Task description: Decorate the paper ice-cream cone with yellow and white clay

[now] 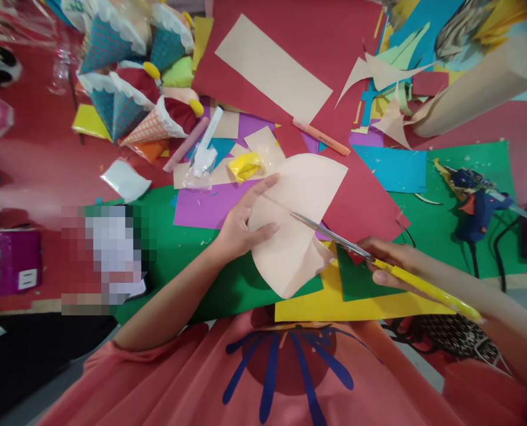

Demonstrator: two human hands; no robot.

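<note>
My left hand (249, 219) grips the left edge of a rounded cream foam or paper sheet (307, 180), thumb on top. A pair of scissors (338, 238) with yellow handles is in my right hand (394, 260), fingers wrapped about the handles. The blades point left and lie at a cut line running across the sheet from near my left fingers. Below the blades, the lower part of the sheet curls up at its right corner. Part of the right-hand grip is hidden behind the handles.
A blue glue gun (482, 213) with its cord lies right, on green sheet. An orange marker (323, 137) rests beyond the cream sheet. Decorated cones (157, 121) are piled at back left. A cream roll (476, 89) and offcuts (385, 71) lie at back right.
</note>
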